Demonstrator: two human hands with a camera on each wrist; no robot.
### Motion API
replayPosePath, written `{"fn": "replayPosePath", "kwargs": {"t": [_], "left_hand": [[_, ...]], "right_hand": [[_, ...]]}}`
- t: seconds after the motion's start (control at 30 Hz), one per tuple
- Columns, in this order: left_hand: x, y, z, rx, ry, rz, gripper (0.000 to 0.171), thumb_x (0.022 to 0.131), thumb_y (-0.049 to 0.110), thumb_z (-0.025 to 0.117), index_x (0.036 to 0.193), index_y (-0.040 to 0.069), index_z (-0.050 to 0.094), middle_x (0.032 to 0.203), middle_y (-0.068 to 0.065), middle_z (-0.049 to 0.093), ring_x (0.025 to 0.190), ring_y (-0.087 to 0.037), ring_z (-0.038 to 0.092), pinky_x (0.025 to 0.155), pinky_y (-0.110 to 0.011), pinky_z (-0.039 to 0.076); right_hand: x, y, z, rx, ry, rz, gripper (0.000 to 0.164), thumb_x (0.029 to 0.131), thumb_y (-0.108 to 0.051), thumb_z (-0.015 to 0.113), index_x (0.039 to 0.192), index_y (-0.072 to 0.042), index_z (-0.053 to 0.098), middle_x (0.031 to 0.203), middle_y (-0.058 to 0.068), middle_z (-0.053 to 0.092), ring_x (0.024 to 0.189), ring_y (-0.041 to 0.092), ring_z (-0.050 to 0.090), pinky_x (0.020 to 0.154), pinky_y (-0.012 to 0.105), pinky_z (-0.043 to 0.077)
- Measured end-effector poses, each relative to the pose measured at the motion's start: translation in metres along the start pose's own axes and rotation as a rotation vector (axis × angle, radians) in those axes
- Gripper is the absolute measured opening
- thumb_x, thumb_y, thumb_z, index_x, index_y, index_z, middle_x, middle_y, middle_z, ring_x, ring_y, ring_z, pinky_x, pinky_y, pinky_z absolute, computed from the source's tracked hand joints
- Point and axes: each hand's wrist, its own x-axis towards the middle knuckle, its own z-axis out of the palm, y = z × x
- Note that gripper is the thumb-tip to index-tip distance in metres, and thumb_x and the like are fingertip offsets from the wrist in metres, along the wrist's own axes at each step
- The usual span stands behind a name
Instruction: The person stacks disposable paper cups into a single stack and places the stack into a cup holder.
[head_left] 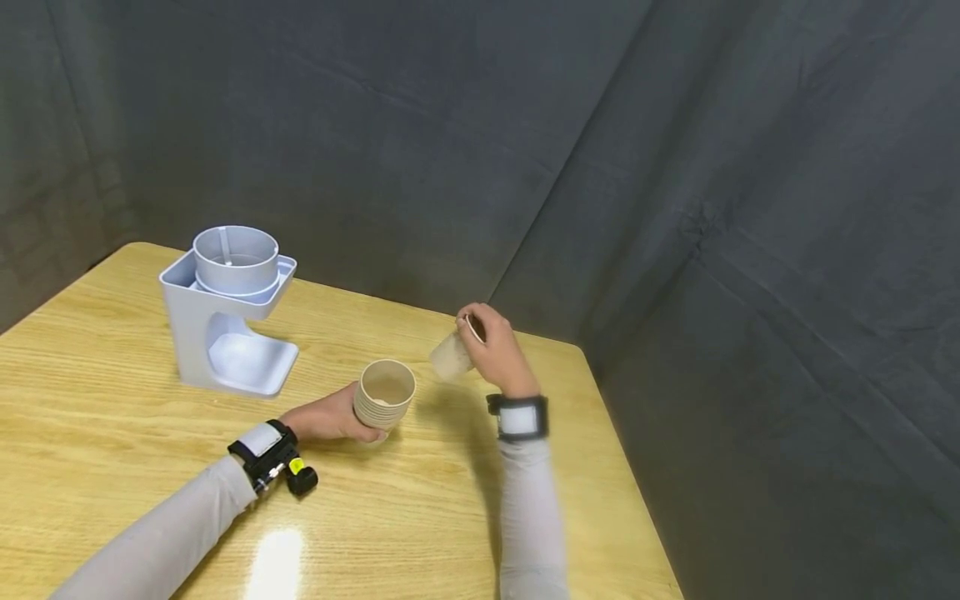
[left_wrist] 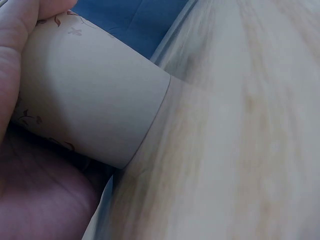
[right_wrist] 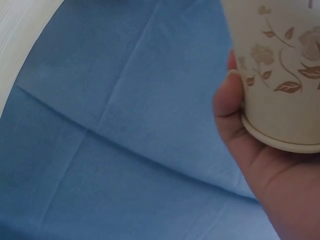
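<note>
My left hand (head_left: 333,414) grips a stack of nested paper cups (head_left: 382,410), mouths up, just over the wooden table. In the left wrist view the smooth lower wall of the bottom cup (left_wrist: 100,90) shows, with fingers and palm around it. To the right and farther back, my right hand (head_left: 495,346) holds a single paper cup (head_left: 452,357) near its rim, tilted and raised off the table. The right wrist view shows brown flowers and leaves printed on this cup (right_wrist: 280,75), and the thumb (right_wrist: 230,97) pressing beside the rim.
A light grey stand (head_left: 187,325) with a flat base stands at the back left of the wooden table (head_left: 360,533). In its top sits a round open container (head_left: 236,271). Dark cloth (head_left: 375,150) hangs behind the table and along its right side.
</note>
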Motion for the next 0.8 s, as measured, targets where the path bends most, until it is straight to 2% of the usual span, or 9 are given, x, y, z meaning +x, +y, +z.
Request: {"fn": "replayPosePath", "kwargs": {"t": [0.2, 0.3, 0.5, 0.67, 0.8], "left_hand": [[0.000, 0.001, 0.001, -0.009, -0.003, -0.002, 0.082, 0.080, 0.007, 0.082, 0.147, 0.001, 0.035, 0.133, -0.018, 0.055, 0.121, -0.029, 0.054, 0.107, -0.044, 0.041], [0.000, 0.001, 0.001, -0.010, -0.004, -0.008, 0.082, 0.081, 0.008, 0.082, 0.147, 0.001, 0.035, 0.133, -0.018, 0.055, 0.121, -0.029, 0.054, 0.107, -0.045, 0.041], [0.000, -0.001, 0.000, -0.012, -0.010, -0.006, 0.084, 0.081, 0.008, 0.082, 0.149, 0.002, 0.033, 0.135, -0.018, 0.054, 0.122, -0.028, 0.054, 0.107, -0.043, 0.042], [0.000, -0.001, -0.001, -0.019, -0.016, -0.014, 0.081, 0.081, 0.008, 0.082, 0.147, 0.004, 0.035, 0.131, -0.015, 0.055, 0.119, -0.027, 0.055, 0.104, -0.039, 0.045], [0.000, 0.000, -0.001, -0.027, -0.026, -0.027, 0.076, 0.082, 0.008, 0.081, 0.145, 0.004, 0.037, 0.128, -0.014, 0.057, 0.116, -0.028, 0.057, 0.102, -0.041, 0.046]], "right_hand": [[-0.001, -0.011, 0.001, 0.007, 0.042, -0.072, 0.026, 0.105, -0.028, 0.050, 0.107, -0.007, 0.065, 0.107, 0.006, 0.065, 0.101, 0.021, 0.061, 0.090, 0.040, 0.053], [-0.002, -0.018, 0.000, 0.014, 0.062, -0.106, 0.029, 0.104, -0.028, 0.049, 0.108, -0.004, 0.065, 0.107, 0.008, 0.065, 0.100, 0.022, 0.061, 0.088, 0.040, 0.054], [-0.004, -0.034, -0.001, 0.025, 0.108, -0.217, 0.030, 0.102, -0.030, 0.048, 0.108, -0.005, 0.065, 0.105, 0.008, 0.065, 0.097, 0.022, 0.062, 0.085, 0.039, 0.055], [-0.003, -0.044, 0.005, 0.076, 0.123, -0.311, 0.028, 0.101, -0.027, 0.049, 0.107, -0.004, 0.064, 0.105, 0.009, 0.064, 0.098, 0.022, 0.060, 0.085, 0.042, 0.054], [-0.002, -0.050, 0.014, 0.096, 0.115, -0.374, 0.026, 0.100, -0.025, 0.050, 0.106, -0.004, 0.064, 0.105, 0.009, 0.064, 0.098, 0.022, 0.059, 0.084, 0.038, 0.053]]}}
